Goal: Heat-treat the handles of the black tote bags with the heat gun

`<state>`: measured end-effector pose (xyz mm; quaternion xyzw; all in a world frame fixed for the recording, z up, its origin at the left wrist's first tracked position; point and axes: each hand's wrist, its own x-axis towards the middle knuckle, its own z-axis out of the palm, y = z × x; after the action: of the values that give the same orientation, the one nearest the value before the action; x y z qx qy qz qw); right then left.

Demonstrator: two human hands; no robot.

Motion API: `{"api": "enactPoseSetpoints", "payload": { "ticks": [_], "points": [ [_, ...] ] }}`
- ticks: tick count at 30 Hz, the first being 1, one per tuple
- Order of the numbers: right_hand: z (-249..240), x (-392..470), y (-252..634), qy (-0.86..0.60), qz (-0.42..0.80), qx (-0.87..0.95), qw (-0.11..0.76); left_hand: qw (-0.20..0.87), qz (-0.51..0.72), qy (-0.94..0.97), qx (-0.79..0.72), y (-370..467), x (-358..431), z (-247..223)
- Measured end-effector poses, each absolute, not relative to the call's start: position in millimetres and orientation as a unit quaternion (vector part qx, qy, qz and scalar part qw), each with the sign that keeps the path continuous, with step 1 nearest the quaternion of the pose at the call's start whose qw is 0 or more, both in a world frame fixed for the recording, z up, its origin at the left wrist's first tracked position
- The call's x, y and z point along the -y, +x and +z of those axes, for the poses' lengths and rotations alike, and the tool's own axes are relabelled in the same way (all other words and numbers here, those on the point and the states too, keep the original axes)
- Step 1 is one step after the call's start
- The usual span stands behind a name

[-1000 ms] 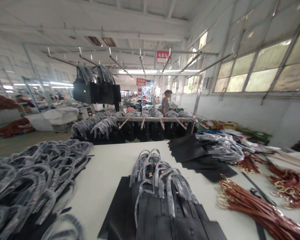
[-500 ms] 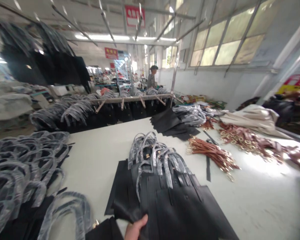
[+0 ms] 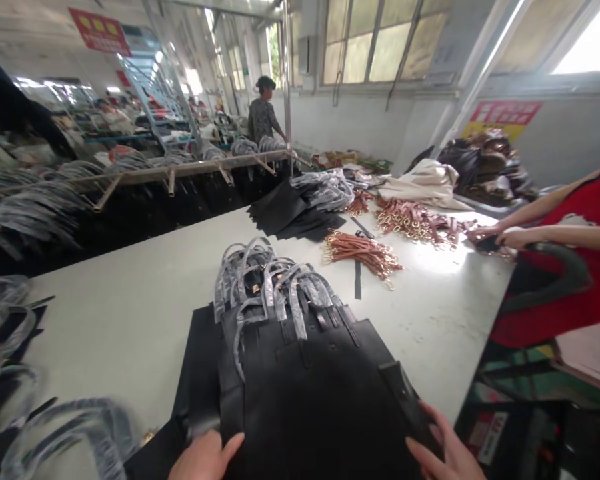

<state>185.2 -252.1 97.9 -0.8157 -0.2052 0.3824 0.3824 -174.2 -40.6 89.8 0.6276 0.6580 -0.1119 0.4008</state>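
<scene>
A stack of flat black bag panels point(image 3: 300, 400), with plastic-wrapped handles point(image 3: 275, 280) at its far end, lies before me on the pale table. At the stack's near left edge, my left hand point(image 3: 205, 455) is closed on a black bag panel, thumb on top. My right hand point(image 3: 447, 443) grips the right edge, where a panel is folded up between thumb and fingers. The undersides of both grips are hidden. Beside my left hand lies another black piece point(image 3: 155, 447) with a wrapped handle point(image 3: 95, 427).
Brown straps with gold clasps point(image 3: 363, 252) lie beyond the stack, near more black panels point(image 3: 295, 210). More wrapped handles point(image 3: 0, 313) are at the left. A co-worker in red point(image 3: 575, 253) holds a dark handle at the right table edge. A rack point(image 3: 180, 175) runs behind the table.
The view has swung right, bringing the co-worker in red into sight. My right hand has appeared on the stack's right edge. My left hand stays at the near left side.
</scene>
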Motion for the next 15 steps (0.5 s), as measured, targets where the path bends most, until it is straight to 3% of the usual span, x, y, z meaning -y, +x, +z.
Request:
{"api": "enactPoseSetpoints", "payload": {
  "ticks": [3,7,11,15],
  "points": [
    [108.0,237.6,206.7,-0.783,0.43,0.215,0.394,0.32,-0.129,0.744,-0.572,-132.4,45.7,113.2],
    [121.6,198.7,243.7,-0.776,0.463,0.202,0.378,0.29,0.035,0.858,-0.422,-31.2,47.2,116.1],
    [128.0,158.7,274.3,-0.767,0.481,0.217,0.365,0.197,0.109,0.898,-0.378,43.9,26.8,78.9],
    [127.9,133.9,295.5,-0.762,0.515,0.192,0.341,0.087,0.161,0.92,-0.348,65.7,-8.9,22.3]
  ]
}}
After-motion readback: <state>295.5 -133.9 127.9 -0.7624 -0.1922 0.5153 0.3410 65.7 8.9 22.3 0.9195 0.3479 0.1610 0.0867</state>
